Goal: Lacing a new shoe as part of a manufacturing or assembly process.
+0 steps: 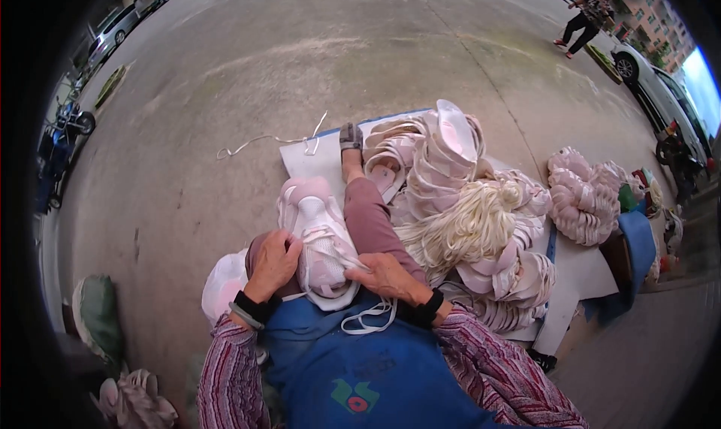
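Observation:
A white and pale pink shoe upper [319, 230] lies lengthwise on my lap. At its left edge, my left hand [275, 265] is closed in a pinch; what sits between the fingertips is hidden. My right hand [388, 276], on the other side, grips a white shoelace [369, 321] that runs to the upper and hangs in a loop over my blue apron [360, 376]. Another pale upper [224, 282] lies beside my left thigh. To the right of my leg is a thick bundle of cream laces [473, 222], spread over piled uppers.
Stacked shoe uppers [443, 155] rest on a pale sheet [300, 155] on the concrete. More bundled uppers [584, 200] lie farther right, near a blue object [637, 241]. A green sack [99, 316] stands at left. Parked vehicles line both sides; a person [588, 19] is far right.

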`<state>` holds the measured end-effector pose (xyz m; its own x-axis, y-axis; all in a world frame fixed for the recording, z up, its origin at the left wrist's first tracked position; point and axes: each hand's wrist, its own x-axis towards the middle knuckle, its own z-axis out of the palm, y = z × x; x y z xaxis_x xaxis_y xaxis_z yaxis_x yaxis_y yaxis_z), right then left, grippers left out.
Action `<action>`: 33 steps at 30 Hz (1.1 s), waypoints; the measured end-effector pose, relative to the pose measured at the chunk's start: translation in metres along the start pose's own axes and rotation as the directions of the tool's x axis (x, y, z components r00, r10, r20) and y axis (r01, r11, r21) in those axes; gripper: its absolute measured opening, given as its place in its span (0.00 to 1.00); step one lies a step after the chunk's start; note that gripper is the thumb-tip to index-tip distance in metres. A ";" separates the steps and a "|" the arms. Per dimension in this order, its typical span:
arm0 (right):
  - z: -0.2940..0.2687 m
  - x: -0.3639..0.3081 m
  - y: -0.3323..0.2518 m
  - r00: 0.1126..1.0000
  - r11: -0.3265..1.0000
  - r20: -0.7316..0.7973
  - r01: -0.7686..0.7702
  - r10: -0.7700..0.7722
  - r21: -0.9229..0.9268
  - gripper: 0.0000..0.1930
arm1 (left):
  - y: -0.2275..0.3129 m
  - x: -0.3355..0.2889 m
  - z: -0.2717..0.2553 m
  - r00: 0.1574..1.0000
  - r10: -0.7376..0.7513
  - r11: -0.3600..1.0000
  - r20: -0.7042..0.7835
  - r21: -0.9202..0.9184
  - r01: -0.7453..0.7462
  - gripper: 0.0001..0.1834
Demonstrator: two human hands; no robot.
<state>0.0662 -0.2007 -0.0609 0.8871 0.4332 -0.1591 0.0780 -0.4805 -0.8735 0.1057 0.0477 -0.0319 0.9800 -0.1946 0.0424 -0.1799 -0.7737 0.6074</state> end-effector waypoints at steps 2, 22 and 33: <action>-0.009 -0.002 -0.014 0.995 0.994 0.005 -0.102 0.102 0.033 0.20 | 0.007 0.003 -0.002 1.000 -0.017 0.999 -0.011 -0.030 0.017 0.11; -0.021 -0.014 -0.029 0.988 0.984 0.084 -0.138 0.129 0.115 0.15 | 0.029 -0.003 -0.001 0.990 0.092 0.994 -0.106 -0.051 -0.098 0.07; -0.019 -0.015 -0.053 0.976 0.959 0.187 0.054 -0.109 0.279 0.11 | 0.012 -0.001 0.000 0.995 -0.098 0.975 -0.033 -0.205 0.089 0.05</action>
<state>0.0571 -0.1964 -0.0035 0.7727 0.6178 -0.1460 -0.0042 -0.2249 -0.9744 0.1025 0.0382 -0.0247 0.9951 -0.0980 0.0092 -0.0707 -0.6476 0.7587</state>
